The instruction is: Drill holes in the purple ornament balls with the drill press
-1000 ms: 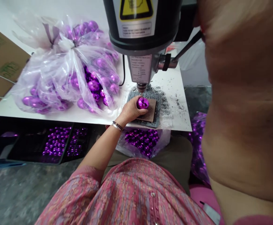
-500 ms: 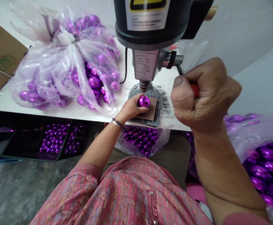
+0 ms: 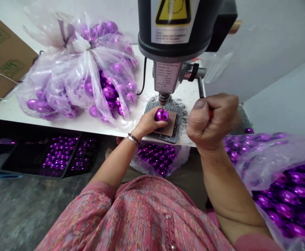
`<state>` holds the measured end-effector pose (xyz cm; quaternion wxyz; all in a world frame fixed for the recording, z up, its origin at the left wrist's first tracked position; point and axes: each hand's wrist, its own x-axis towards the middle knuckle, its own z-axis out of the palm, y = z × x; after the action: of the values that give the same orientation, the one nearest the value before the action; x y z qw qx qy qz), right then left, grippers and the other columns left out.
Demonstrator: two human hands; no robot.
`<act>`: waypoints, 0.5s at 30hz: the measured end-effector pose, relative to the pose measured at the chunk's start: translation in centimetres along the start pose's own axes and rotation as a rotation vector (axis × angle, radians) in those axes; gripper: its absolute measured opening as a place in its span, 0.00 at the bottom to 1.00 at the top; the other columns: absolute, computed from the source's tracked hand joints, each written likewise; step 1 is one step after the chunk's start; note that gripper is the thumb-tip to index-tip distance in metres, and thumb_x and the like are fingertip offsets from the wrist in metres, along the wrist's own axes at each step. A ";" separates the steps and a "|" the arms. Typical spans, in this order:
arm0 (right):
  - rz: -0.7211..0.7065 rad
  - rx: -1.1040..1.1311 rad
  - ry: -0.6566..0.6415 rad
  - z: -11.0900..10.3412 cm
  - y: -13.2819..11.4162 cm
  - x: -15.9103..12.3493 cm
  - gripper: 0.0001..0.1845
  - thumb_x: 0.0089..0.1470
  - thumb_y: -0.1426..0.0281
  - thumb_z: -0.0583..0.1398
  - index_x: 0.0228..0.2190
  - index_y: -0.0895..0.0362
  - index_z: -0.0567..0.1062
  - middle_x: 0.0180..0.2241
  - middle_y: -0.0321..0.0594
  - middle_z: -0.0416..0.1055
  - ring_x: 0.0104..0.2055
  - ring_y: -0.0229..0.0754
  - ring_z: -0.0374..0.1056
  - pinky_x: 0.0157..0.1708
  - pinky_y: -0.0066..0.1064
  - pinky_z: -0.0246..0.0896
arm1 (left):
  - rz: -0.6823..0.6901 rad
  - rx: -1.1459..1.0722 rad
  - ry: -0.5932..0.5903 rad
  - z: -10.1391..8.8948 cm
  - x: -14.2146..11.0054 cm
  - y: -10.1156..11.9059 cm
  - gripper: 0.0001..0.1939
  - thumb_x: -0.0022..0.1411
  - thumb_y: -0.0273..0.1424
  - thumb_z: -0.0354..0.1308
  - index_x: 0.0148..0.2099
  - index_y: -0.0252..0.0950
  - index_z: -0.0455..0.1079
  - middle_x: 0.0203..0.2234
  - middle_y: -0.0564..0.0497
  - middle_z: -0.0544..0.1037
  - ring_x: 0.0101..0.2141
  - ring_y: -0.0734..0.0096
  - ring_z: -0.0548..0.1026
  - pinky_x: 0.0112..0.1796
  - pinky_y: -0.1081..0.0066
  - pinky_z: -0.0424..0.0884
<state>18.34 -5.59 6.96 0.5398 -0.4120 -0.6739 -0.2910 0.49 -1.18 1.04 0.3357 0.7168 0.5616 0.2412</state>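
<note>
My left hand (image 3: 151,122) grips a shiny purple ball (image 3: 162,115) between thumb and fingers. The ball rests on a brown square board (image 3: 169,129) on the grey base (image 3: 177,127) of a drill press (image 3: 166,78). Its thin bit comes straight down onto the top of the ball; whether it has entered cannot be made out. On the right, my right hand (image 3: 212,120) is wrapped round the red-gripped lever (image 3: 200,87) of the drill press. Most of the red grip is hidden by the fingers.
Tied clear bags (image 3: 81,80) of purple balls fill the table's left side, near a cardboard box (image 3: 6,52). An open bag (image 3: 161,158) of balls hangs below the table edge. Black crates (image 3: 60,157) stand lower left, another bag (image 3: 293,195) at right. Dark shavings surround the base.
My right hand has pulled the lever down and toward the left. My left hand keeps the ball under the bit. The whole view has shifted slightly.
</note>
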 end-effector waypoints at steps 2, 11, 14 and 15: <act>-0.026 0.022 0.045 0.4 -0.2 -0.7 0.10 0.64 0.68 0.51 0.31 0.59 0.65 0.26 0.36 0.61 0.32 0.28 0.57 0.35 0.27 0.49 | -0.009 0.000 0.006 0.0 -0.1 0.1 0.28 0.54 0.33 0.69 0.58 0.36 0.73 0.45 0.50 0.82 0.43 0.64 0.77 0.45 0.68 0.70; 0.234 0.204 0.176 1.1 -0.1 5.5 0.22 0.68 0.61 0.47 0.26 0.62 0.60 0.22 0.34 0.52 0.26 0.21 0.51 0.31 0.21 0.44 | -0.034 0.025 0.031 0.3 -0.3 0.3 0.23 0.53 0.34 0.71 0.51 0.36 0.74 0.42 0.50 0.81 0.42 0.62 0.77 0.44 0.67 0.70; 0.541 0.203 -0.086 0.5 0.2 10.5 0.21 0.65 0.68 0.51 0.22 0.61 0.52 0.21 0.33 0.49 0.26 0.20 0.47 0.32 0.23 0.41 | -0.018 0.014 0.046 -0.2 -1.9 0.7 0.23 0.53 0.31 0.71 0.51 0.35 0.73 0.43 0.49 0.81 0.43 0.61 0.77 0.45 0.66 0.70; 0.643 0.184 -0.193 0.2 0.1 11.7 0.21 0.65 0.69 0.50 0.21 0.61 0.51 0.22 0.33 0.49 0.27 0.20 0.46 0.34 0.23 0.42 | -0.005 0.014 0.039 -0.4 -2.7 0.8 0.23 0.52 0.31 0.71 0.51 0.35 0.73 0.44 0.48 0.81 0.44 0.60 0.77 0.46 0.66 0.71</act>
<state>17.43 -2.59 18.23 0.5726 -0.5785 -0.5809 -0.0035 0.03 -3.85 2.04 0.3201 0.7130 0.5714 0.2504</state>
